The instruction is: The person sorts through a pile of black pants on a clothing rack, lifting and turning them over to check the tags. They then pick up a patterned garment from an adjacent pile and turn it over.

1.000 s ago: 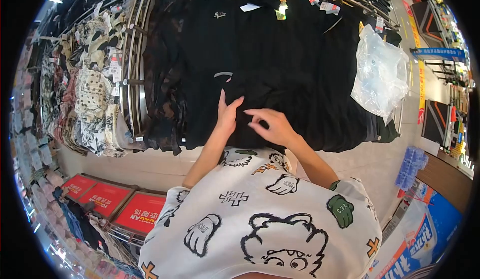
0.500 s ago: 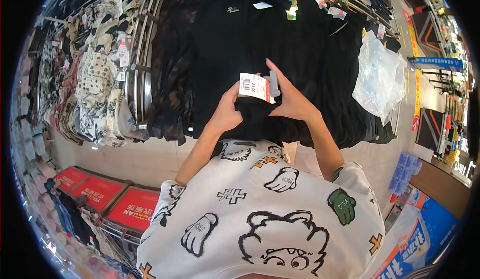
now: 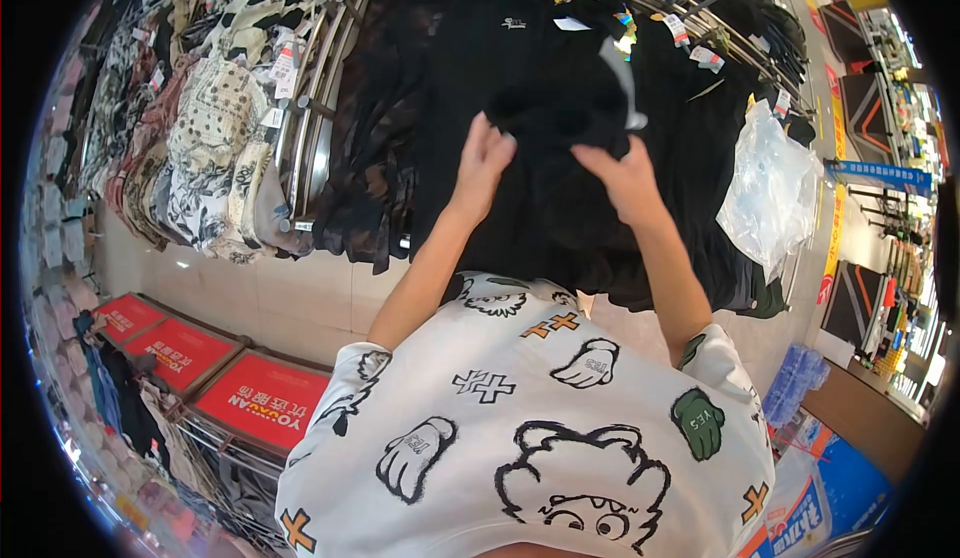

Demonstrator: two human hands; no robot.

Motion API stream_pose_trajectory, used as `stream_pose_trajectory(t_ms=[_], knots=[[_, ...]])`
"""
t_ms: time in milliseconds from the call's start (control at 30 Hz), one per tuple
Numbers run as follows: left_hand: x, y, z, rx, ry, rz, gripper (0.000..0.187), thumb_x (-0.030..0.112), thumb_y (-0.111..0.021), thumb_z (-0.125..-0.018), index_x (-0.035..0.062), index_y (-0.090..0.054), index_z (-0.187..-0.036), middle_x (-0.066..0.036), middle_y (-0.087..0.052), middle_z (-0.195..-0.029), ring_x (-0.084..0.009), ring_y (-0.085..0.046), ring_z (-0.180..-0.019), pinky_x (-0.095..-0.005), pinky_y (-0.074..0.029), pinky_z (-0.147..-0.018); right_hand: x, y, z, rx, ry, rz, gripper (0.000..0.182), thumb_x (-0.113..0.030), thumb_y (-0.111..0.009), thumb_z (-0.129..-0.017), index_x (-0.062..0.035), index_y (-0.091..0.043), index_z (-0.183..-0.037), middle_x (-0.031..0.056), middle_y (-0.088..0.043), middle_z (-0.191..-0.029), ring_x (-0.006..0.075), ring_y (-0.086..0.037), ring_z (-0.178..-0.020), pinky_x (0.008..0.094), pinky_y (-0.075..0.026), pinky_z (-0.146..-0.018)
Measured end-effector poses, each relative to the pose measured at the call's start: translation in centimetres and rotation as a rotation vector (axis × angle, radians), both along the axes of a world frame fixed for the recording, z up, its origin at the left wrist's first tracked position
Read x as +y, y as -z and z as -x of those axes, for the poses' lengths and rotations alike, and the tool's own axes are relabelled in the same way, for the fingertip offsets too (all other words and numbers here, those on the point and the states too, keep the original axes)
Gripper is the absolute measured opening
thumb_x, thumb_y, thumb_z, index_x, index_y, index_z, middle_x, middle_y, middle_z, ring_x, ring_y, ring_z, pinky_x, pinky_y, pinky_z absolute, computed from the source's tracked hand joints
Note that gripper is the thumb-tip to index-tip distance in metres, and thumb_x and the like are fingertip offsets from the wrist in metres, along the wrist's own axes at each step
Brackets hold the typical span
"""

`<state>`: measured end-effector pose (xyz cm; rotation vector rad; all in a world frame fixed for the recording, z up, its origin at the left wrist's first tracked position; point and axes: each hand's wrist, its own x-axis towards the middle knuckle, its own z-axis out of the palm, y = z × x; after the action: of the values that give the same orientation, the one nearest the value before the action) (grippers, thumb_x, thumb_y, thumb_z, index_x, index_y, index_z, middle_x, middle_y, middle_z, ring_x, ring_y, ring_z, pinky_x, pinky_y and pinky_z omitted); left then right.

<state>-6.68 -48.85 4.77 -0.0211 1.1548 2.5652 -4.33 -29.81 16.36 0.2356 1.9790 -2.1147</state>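
A black garment (image 3: pixel 560 108) is stretched between my two hands above a rack of black clothes (image 3: pixel 455 78). My left hand (image 3: pixel 484 166) grips its left side, fingers and thumb closed on the cloth. On the other side, my right hand (image 3: pixel 624 180) pinches the garment's right edge and is slightly blurred. A pale grey strip (image 3: pixel 624 83) sticks up along that edge, above my right hand; I cannot make out exactly what it is. The garment's full shape merges with the black clothes beneath it.
Patterned light clothes (image 3: pixel 215 138) hang on the left, beside metal rails (image 3: pixel 318 88). A clear plastic bag (image 3: pixel 768 193) lies at the right end of the black clothes. Red sign boards (image 3: pixel 265 398) stand at lower left. A blue box (image 3: pixel 850 478) is at lower right.
My hands have moved apart and slightly up, spreading the black garment. The white price tag held between them before no longer shows. The whole view has shifted a little to the right.
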Motion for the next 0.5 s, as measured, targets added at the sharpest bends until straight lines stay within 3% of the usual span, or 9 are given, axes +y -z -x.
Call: stream_pose_trajectory(t_ms=[33,133,200,267,300,333,400,500], knots=[[0.8,-0.1,0.4,-0.163,0.034,-0.228,0.043,0.032,-0.047,-0.105,0.0019,-0.054,-0.135,-0.005,-0.061,-0.130,-0.0194,-0.056,-0.124,-0.0354,-0.039,-0.110,-0.3,-0.9,0.8,0.007,0.083,0.023,0.033,-0.012,-0.075,-0.089,-0.0016,-0.067,-0.119,0.0052,-0.072,-0.110,0.0148,-0.066,-0.101,0.0313,-0.052,-0.092],[3.9,1.7,-1.3,-0.420,0.307,-0.079,0.047,0.036,-0.036,-0.107,0.0018,-0.056,-0.132,-0.007,-0.062,-0.131,-0.0195,-0.059,-0.120,-0.0384,-0.041,-0.106,-1.4,-4.5,4.7,0.028,0.181,0.306,0.044,-0.020,-0.074,-0.091,-0.0034,-0.060,-0.130,0.0060,-0.068,-0.119,0.0178,-0.066,-0.105,0.0343,-0.052,-0.096],[6.0,8.2,-3.1,-0.293,0.588,-0.351,0.045,0.035,-0.038,-0.106,0.0034,-0.058,-0.130,-0.008,-0.063,-0.132,-0.0201,-0.060,-0.117,-0.0387,-0.043,-0.102,-1.9,-6.5,7.4,0.076,0.186,0.308,0.041,-0.024,-0.072,-0.094,-0.0041,-0.062,-0.127,0.0069,-0.069,-0.117,0.0200,-0.068,-0.103,0.0351,-0.056,-0.091],[6.9,7.0,-4.0,-0.173,0.728,-0.375,0.045,0.035,-0.041,-0.103,0.0040,-0.060,-0.130,-0.008,-0.064,-0.131,-0.0211,-0.060,-0.118,-0.0401,-0.042,-0.104,-1.5,-7.4,10.4,0.010,0.172,0.351,0.037,-0.026,-0.072,-0.094,-0.0042,-0.066,-0.123,0.0076,-0.072,-0.112,0.0197,-0.071,-0.098,0.0344,-0.058,-0.088],[7.1,6.5,-4.4,-0.194,0.810,-0.403,0.052,0.034,-0.039,-0.102,0.0042,-0.054,-0.140,-0.007,-0.058,-0.142,-0.0221,-0.052,-0.133,-0.0407,-0.035,-0.114,-1.2,-8.0,11.8,-0.026,0.126,0.423,0.035,-0.027,-0.073,-0.093,-0.0041,-0.068,-0.119,0.0083,-0.074,-0.108,0.0204,-0.072,-0.094,0.0329,-0.059,-0.085],[7.4,6.1,-5.0,-0.260,0.794,-0.467,0.052,0.036,-0.039,-0.101,0.0042,-0.054,-0.141,-0.007,-0.059,-0.142,-0.0227,-0.052,-0.133,-0.0408,-0.035,-0.114,-1.0,-8.9,13.1,-0.139,0.049,0.596,0.036,-0.020,-0.073,-0.091,0.0008,-0.067,-0.120,0.0124,-0.072,-0.115,0.0250,-0.068,-0.108,0.0391,-0.053,-0.099],[7.2,3.6,-5.6,-0.395,0.759,-0.593,0.054,0.038,-0.040,-0.101,0.0041,-0.054,-0.141,-0.007,-0.059,-0.141,-0.0240,-0.052,-0.132,-0.0409,-0.035,-0.114,-2.4,-11.1,15.4,-0.144,0.011,0.690,0.033,-0.029,-0.067,-0.095,0.0002,-0.067,-0.109,0.0178,-0.071,-0.111,0.0329,-0.068,-0.104,0.0450,-0.055,-0.094],[7.4,1.2,-5.3,-0.475,0.797,-0.440,0.058,0.045,-0.041,-0.102,0.0044,-0.054,-0.141,-0.008,-0.058,-0.141,-0.0258,-0.051,-0.133,-0.0429,-0.036,-0.114,-2.0,-12.2,20.3,-0.152,-0.074,0.768,0.028,-0.026,-0.061,-0.100,0.0020,-0.068,-0.101,0.0177,-0.072,-0.107,0.0304,-0.071,-0.097,0.0431,-0.057,-0.093]])
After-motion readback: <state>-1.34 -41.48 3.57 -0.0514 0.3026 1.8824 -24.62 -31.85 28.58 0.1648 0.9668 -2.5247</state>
